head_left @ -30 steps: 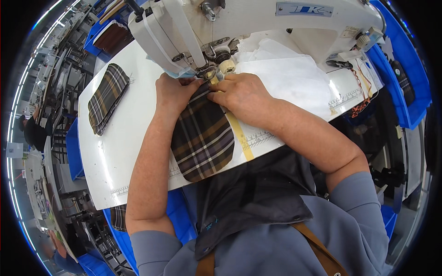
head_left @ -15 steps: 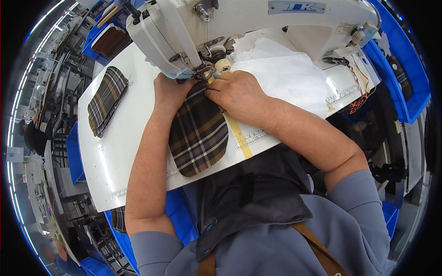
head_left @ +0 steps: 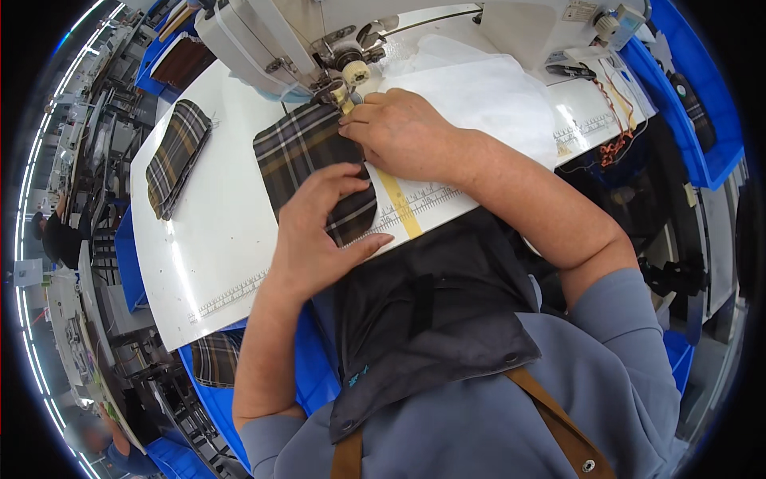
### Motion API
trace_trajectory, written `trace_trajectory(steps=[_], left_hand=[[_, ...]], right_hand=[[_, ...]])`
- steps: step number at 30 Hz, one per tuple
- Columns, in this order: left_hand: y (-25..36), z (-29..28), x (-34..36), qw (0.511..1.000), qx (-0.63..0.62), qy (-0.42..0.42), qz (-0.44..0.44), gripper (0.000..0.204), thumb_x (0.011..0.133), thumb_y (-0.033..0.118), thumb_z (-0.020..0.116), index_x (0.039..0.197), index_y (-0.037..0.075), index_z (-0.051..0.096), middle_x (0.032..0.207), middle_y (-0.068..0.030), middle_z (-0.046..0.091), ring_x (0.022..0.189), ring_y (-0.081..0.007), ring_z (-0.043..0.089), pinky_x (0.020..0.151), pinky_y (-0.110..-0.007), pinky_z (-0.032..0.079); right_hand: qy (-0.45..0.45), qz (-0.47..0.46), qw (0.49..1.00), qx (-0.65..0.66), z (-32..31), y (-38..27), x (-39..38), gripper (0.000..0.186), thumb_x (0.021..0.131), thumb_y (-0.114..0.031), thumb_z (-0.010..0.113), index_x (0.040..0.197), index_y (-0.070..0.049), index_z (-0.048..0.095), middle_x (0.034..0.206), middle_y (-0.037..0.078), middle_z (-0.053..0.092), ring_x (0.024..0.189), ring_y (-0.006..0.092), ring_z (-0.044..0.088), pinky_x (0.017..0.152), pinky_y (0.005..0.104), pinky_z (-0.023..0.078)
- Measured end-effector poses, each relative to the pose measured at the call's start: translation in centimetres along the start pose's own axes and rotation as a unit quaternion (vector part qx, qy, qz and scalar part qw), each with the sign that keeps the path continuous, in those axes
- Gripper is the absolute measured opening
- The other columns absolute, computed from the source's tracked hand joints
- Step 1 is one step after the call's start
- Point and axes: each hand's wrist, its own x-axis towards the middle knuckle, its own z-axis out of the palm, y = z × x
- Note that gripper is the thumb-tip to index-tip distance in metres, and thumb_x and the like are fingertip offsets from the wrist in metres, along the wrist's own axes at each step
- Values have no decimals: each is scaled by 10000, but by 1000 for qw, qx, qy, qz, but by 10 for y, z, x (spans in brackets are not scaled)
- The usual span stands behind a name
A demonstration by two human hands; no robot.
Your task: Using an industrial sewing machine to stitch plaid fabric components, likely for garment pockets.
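A dark plaid fabric piece (head_left: 291,152) with brown and white stripes lies on the white sewing table (head_left: 215,247), its far end at the presser foot of the sewing machine (head_left: 251,44). Over the near part of the fabric is my left hand (head_left: 315,231), fingers spread, thumb near the table's front edge. My right hand (head_left: 403,136) is closed, its fingertips pressed on the fabric's right edge just in front of the presser foot. The underside of the fabric is hidden.
A stack of plaid pieces (head_left: 179,156) lies at the table's left. White sheets (head_left: 495,100) spread right of the needle. Yellow tape (head_left: 403,207) crosses a printed ruler. Below the table's front left edge, a blue bin (head_left: 315,359) holds plaid cloth (head_left: 215,358). Orange wires (head_left: 618,148) hang at right.
My left hand has left the presser foot, come nearer to me and opened over the fabric. The fabric has turned, its near end swinging right. My right hand stays by the foot.
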Motion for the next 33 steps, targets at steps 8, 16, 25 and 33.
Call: trace_trajectory(steps=[8, 16, 25, 33], left_hand=[[-16, 14, -27, 988, -82, 113, -69, 66, 893, 14, 782, 952, -15, 774, 1062, -110, 754, 989, -164, 704, 880, -288, 542], [-4, 14, -25, 988, 113, 90, 50, 104, 817, 56, 803, 918, 75, 784, 898, -43, 723, 870, -248, 678, 793, -366, 511], [-4, 15, -27, 981, 158, 69, 85, 124, 809, 41, 793, 925, 79, 773, 905, -45, 702, 847, -251, 668, 753, -367, 520], [11, 5, -22, 973, 211, -17, 97, 124, 808, 21, 793, 925, 34, 757, 940, -75, 701, 832, -266, 699, 707, -352, 572]], right_hand=[[16, -51, 989, 134, -49, -30, -40, 216, 790, -194, 762, 975, -88, 729, 841, 36, 623, 878, 226, 643, 786, 396, 482], [-10, -32, 991, 131, -41, -60, -67, 267, 814, -268, 792, 1011, -101, 724, 864, 26, 584, 839, 206, 622, 772, 372, 469], [7, -38, 991, 130, -38, -58, -67, 261, 807, -239, 798, 1028, -115, 734, 840, 8, 560, 794, 193, 590, 746, 360, 460], [30, -27, 986, 159, -43, -55, -60, 201, 804, -262, 804, 903, -97, 744, 914, 26, 635, 877, 222, 640, 784, 374, 492]])
